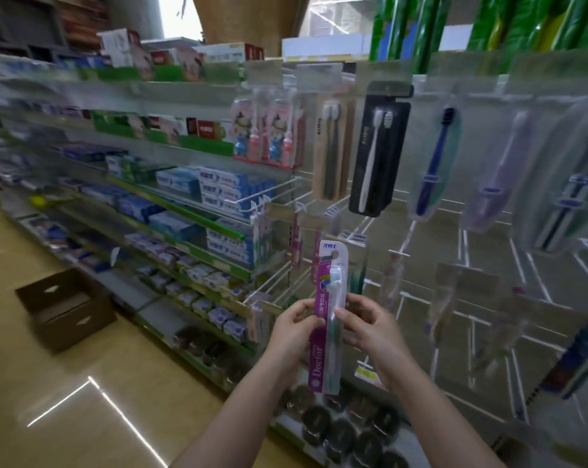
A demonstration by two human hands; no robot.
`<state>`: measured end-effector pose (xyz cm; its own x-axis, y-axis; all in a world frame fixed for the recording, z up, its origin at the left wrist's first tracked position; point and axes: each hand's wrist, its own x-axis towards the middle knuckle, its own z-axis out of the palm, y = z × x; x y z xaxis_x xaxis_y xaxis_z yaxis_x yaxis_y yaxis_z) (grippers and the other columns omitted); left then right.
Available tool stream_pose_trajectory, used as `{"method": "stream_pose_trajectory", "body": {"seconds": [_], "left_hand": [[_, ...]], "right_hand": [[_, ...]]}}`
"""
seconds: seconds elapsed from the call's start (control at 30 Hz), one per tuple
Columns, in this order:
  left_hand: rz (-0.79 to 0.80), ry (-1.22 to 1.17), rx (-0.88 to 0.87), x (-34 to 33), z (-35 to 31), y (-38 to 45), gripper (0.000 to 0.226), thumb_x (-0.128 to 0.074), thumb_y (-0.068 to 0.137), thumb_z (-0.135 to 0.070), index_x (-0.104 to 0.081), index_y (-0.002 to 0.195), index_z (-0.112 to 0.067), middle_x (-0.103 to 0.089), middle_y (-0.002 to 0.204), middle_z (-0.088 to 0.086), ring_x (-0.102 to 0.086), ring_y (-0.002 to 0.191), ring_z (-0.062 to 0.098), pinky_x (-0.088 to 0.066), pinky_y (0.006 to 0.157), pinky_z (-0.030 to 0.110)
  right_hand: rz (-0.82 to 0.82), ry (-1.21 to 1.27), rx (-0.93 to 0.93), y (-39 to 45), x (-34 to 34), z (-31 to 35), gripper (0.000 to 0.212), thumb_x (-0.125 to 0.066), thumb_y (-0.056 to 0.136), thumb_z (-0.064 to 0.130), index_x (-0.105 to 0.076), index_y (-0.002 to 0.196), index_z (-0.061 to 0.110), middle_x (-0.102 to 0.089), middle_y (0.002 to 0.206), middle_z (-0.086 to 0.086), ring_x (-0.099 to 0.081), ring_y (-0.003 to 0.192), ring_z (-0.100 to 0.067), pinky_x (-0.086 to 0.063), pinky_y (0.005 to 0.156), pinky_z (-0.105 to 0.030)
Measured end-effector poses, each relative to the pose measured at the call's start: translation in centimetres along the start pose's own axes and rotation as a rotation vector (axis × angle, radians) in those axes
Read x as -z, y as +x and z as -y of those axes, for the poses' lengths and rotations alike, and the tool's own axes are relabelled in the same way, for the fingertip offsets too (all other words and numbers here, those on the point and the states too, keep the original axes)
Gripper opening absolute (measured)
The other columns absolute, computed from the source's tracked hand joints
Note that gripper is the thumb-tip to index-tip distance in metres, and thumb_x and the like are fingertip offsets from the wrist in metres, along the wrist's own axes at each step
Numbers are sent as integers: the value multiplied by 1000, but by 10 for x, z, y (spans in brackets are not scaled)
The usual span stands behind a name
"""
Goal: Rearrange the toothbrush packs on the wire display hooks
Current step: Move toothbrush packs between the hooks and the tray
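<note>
While both hands hold it upright: the purple toothbrush pack (328, 319) sits in front of the wire display, off any hook, its hang hole at the top free.
Left hand (294, 329): fingers and thumb curl round the pack's left edge at about mid-height, gripping it.
Right hand (366, 327): fingers curl round the pack's right edge, opposite the left hand, pinching the clear blister side.
Risk, the pack: held only by its edges, the thin card could bend or slip down between the fingers, judging from the light grip.
Risk, the hooks: white wire hooks (405, 244) jut out just behind and right of the pack; a missed hang hole would likely knock neighbouring packs or catch the card.
Risk, the neighbours: clear packs (392, 282) hang close behind the pack to its right, so a swing of the held pack could set them rocking or unhook one.
Above the pack: a black toothbrush pack (378, 153) and a blue-brush pack (434, 163) hang on the upper row.
Left of the pack: shelves of toothpaste boxes (223, 190) run away down the aisle; a cardboard box (66, 307) stands on the floor, farther left.
Hard to make out: motion blur smears the far-right packs and the lower hooks, so which hook stands empty cannot be told; both thumbs' hold behind the card is partly hidden.
</note>
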<state>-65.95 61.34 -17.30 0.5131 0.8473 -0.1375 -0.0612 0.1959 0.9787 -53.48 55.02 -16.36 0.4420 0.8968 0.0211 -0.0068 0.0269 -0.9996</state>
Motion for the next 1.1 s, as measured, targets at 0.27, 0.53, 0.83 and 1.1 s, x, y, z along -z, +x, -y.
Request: {"method": "stream_pose_trajectory", "body": {"seconds": [0.27,0.53,0.83,1.1], "left_hand": [[36,2,25,60,2,52,26,-57,91,-8,-66,108,-25,-70,107,3,-65,103,21,-53,91,42],[93,34,40,143,-8,139,30,-56,91,-3,-66,112,-21,-72,105,4,-66,101,20,-53,87,37],[102,49,21,216,-13,238,31,-60,88,-4,-62,116,-18,-70,107,5,-66,100,21,-55,80,34],[109,5,-40,227,-5,316,31,-63,86,-3,-65,113,-20,-71,106,8,-66,101,26,-54,84,37]], "right_hand": [[18,-11,-36,51,-45,-15,26,-64,87,12,-62,113,17,-71,103,-2,-69,93,-16,-58,74,-29],[-30,-32,-59,128,-116,-36,33,-70,82,10,-62,113,19,-70,104,0,-68,96,-14,-58,79,-31],[-124,-22,-50,221,-187,-64,31,-69,83,9,-62,112,18,-71,99,4,-68,91,-9,-58,76,-26],[-238,-25,89,295,-202,-82,25,-68,82,3,-65,103,17,-71,91,3,-68,83,-13,-58,72,-28]]}}
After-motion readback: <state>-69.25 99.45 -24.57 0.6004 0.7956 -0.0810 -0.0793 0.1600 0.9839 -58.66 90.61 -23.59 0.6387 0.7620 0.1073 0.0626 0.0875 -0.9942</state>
